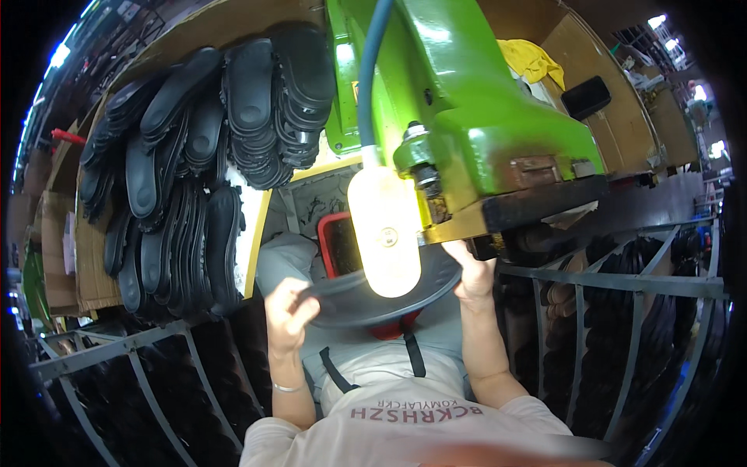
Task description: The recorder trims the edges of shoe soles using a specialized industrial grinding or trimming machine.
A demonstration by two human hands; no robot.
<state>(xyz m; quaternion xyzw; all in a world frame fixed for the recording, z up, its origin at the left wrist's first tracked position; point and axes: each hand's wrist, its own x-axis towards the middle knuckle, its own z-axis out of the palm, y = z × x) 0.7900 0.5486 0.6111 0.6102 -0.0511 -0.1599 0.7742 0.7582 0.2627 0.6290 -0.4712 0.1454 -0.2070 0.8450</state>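
Observation:
A black shoe sole (334,305) spans the space between my two hands, just below the head of a green machine (482,101). My left hand (288,311) is closed on the sole's left end, thumb bent over the edge. At the other end, my right hand (472,274) grips the sole close under the machine's dark lower edge; its fingertips are partly hidden there. A bright lamp (385,233) on a blue flexible neck hangs in front and covers the middle of the sole.
On my left, stacks of black soles (253,93) fill a cardboard-lined table. A red bin (336,241) sits below the machine. Metal racks (638,284) stand at both sides. A yellow cloth (533,61) and a black phone-like object (586,97) lie in a box at the far right.

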